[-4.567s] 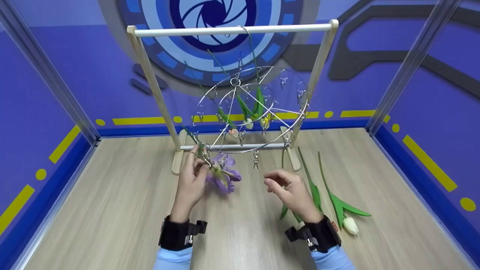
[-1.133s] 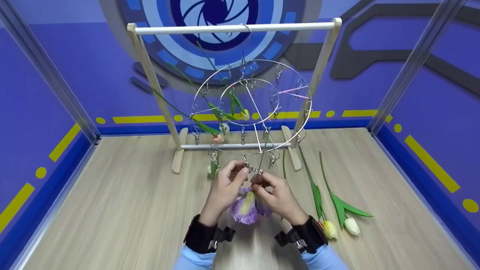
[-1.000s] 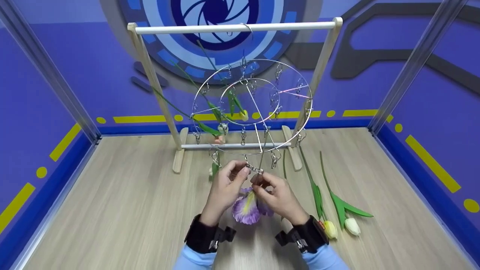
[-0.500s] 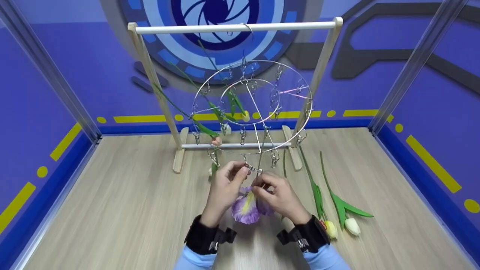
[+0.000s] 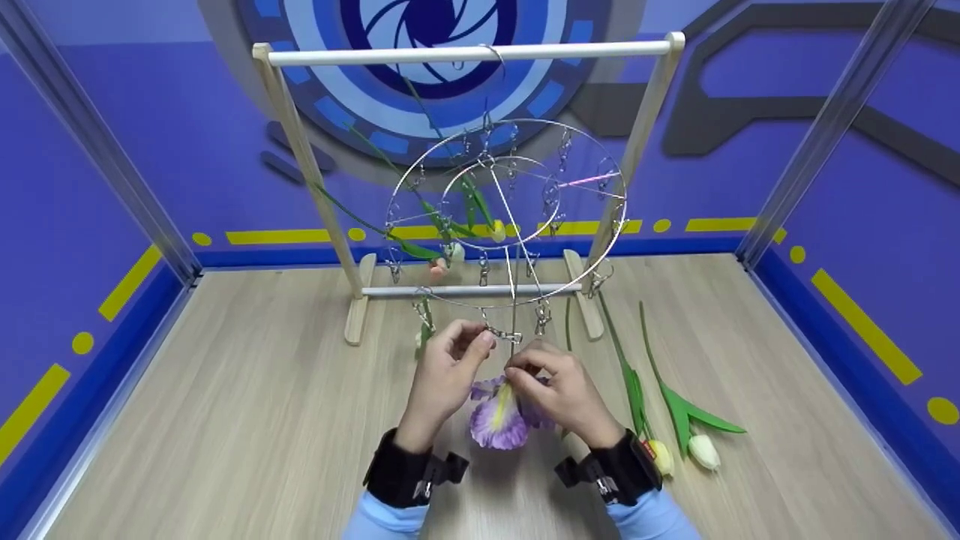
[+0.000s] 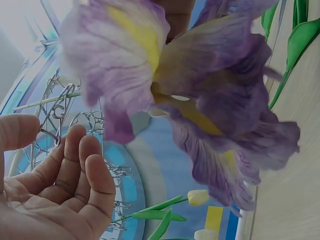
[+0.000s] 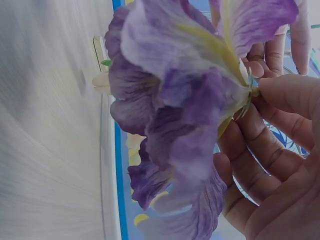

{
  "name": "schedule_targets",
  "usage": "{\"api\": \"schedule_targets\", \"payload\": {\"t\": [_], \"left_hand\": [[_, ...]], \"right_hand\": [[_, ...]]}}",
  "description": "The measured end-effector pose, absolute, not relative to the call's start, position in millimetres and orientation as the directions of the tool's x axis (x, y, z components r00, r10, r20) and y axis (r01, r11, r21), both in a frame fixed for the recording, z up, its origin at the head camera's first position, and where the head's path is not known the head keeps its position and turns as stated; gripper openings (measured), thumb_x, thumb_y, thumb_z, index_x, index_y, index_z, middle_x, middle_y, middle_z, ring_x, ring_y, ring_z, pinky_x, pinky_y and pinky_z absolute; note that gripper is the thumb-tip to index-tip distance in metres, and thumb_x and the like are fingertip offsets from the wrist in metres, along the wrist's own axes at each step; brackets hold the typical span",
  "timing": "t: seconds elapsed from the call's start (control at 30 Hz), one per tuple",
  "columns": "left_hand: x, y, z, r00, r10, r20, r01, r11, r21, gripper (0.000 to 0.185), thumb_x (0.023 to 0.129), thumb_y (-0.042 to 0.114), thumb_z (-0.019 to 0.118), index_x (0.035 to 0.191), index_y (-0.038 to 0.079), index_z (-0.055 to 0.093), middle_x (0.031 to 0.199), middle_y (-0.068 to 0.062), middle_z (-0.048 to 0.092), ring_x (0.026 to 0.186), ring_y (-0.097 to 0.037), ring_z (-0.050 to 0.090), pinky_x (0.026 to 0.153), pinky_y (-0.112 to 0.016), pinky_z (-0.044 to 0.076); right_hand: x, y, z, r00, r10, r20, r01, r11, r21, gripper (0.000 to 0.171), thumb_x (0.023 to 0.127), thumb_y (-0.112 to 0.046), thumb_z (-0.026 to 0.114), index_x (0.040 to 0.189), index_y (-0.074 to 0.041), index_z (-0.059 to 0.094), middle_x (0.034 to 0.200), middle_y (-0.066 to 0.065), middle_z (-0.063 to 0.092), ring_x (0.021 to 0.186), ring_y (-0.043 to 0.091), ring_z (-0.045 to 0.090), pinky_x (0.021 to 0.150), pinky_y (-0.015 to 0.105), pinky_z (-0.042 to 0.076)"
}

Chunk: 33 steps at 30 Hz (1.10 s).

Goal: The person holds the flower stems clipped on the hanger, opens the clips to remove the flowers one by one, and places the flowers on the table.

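A purple iris (image 5: 499, 424) with yellow streaks hangs head down, its thin stem rising past the wire ring. My right hand (image 5: 562, 386) pinches the stem just at the bloom's base; in the right wrist view the thumb (image 7: 290, 95) presses there. My left hand (image 5: 450, 375) is left of the bloom, thumb and forefinger at the handle end of a metal clip (image 5: 514, 338). The clip lies sideways, its tip at the stem. In the left wrist view, the clip's wire loop (image 6: 50, 134) sits between thumb and forefinger. The round clip hanger (image 5: 397, 187) tilts toward me.
A wooden stand (image 5: 330, 210) with a white top bar (image 5: 375, 55) carries the hanger. Several tulips, one peach (image 5: 438, 267) and one yellow (image 5: 497, 230), hang from its clips. To the right on the table lie a white tulip (image 5: 703, 451) and a yellow tulip (image 5: 660, 457).
The iris, earlier by my left hand on the left, is now in my right hand at the middle. The hanger has turned. Lately the stem has swung slightly left, more upright.
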<state>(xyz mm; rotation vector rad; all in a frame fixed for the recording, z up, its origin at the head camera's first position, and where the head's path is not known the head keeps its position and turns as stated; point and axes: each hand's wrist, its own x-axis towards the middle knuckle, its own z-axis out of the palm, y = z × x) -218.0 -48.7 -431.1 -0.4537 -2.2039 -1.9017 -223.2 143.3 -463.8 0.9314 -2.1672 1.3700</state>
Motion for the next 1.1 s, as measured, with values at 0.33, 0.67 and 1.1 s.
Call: {"api": "schedule_targets", "payload": {"t": [0.33, 0.67, 1.1], "left_hand": [[-218.2, -49.7, -430.8, -0.93, 0.091, 0.356, 0.367, 0.175, 0.914, 0.021, 0.102, 0.018, 0.065, 0.108, -0.001, 0.071, 0.095, -0.011, 0.074, 0.082, -0.015, 0.066, 0.075, -0.027, 0.055], [-219.1, -52.2, -431.2, -0.92, 0.103, 0.379, 0.393, 0.199, 0.898, 0.023, 0.101, 0.018, 0.067, 0.109, -0.003, 0.072, 0.095, -0.012, 0.075, 0.083, -0.017, 0.067, 0.075, -0.026, 0.055], [-218.0, -53.0, -431.9, -0.916, 0.093, 0.39, 0.401, 0.203, 0.894, 0.02, 0.1, 0.019, 0.068, 0.107, 0.001, 0.073, 0.093, -0.008, 0.075, 0.082, -0.018, 0.067, 0.073, -0.026, 0.054]], "right_hand": [[-222.8, 143.5, -463.1, -0.714, -0.288, 0.638, -0.699, 0.324, -0.637, 0.013, 0.085, 0.006, 0.075, 0.092, -0.005, 0.075, 0.091, 0.002, 0.072, 0.081, 0.017, 0.066, 0.073, 0.029, 0.057], [-222.5, 144.4, -461.9, -0.714, -0.284, 0.64, -0.699, 0.332, -0.633, 0.012, 0.087, 0.004, 0.074, 0.094, -0.006, 0.076, 0.092, 0.004, 0.073, 0.081, 0.019, 0.068, 0.074, 0.03, 0.058], [-221.4, 145.0, -460.2, -0.721, -0.281, 0.633, -0.693, 0.306, -0.653, 0.011, 0.088, 0.005, 0.074, 0.095, -0.004, 0.075, 0.092, 0.006, 0.073, 0.079, 0.021, 0.068, 0.071, 0.029, 0.059]]}}
